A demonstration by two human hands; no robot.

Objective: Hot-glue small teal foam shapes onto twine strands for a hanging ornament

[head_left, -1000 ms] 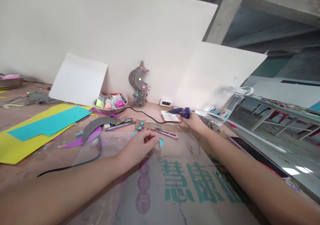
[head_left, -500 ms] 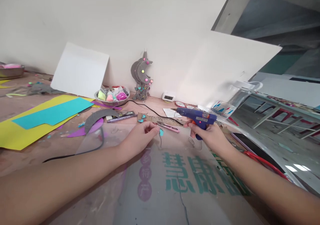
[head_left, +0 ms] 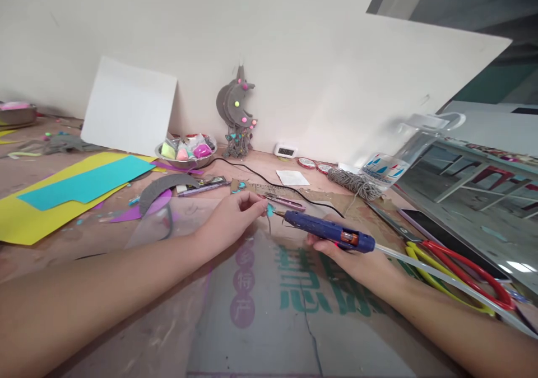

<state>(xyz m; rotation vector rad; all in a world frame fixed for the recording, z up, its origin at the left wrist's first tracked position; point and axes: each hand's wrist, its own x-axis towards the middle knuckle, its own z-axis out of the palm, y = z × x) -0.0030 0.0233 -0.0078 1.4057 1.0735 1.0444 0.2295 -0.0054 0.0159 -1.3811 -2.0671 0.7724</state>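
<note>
My right hand [head_left: 351, 257] grips a blue hot glue gun [head_left: 328, 231], a clear glue stick trailing from its back. The gun's nozzle points left at a small teal piece [head_left: 269, 210] on a thin dark wire. My left hand [head_left: 233, 219] pinches that piece against a clear plastic sheet with green print [head_left: 294, 294] spread over the table. A pink utility knife [head_left: 290, 201] lies just beyond the nozzle.
A grey moon-shaped hanging ornament [head_left: 236, 112] leans on the white wall. Nearby are a metal bowl of coloured clay [head_left: 185, 153], yellow and teal paper sheets [head_left: 71, 190], a grey felt crescent [head_left: 162, 187], a twine bundle [head_left: 355, 182], a water bottle [head_left: 395, 162] and red and yellow loops [head_left: 462, 274].
My right hand lifted the glue gun from the back of the table and brought it forward and down, nozzle now at the teal piece. My left hand stayed pinching it.
</note>
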